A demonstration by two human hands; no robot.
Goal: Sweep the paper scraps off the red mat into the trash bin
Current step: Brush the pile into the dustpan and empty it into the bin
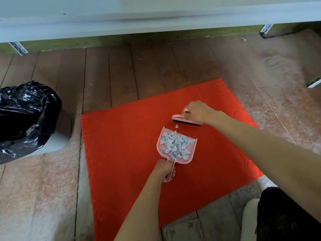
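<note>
- From my end, the pink dustpan (190, 154) is the loaded container: a heap of white paper scraps (174, 145) with bluish print covers most of its tray
- One loose scrap (176, 126) lies on the red mat (121, 140) just beyond the pan's open lip, between the pan and the brush (184, 120)
- The trash bin (53, 145) stands at the left edge of the frame on the floor (43, 197), off the mat and well apart from the pan; a crumpled black bag (34, 105) lines it and spills over its rim, and I cannot tell what is inside
- The dustpan sits near the middle of the mat; its long axis runs from the handle at lower centre up to the open mouth, which points toward the top of the frame and faces the brush
- The brush lies crosswise to that, its long axis left to right with the right end a little lower, dark bristles down on the mat
- My left hand (165, 168) has its fingers wrapped round the dustpan handle
- My right hand (198, 112) has its fingers curled round the loop handle on top of the brush
</note>
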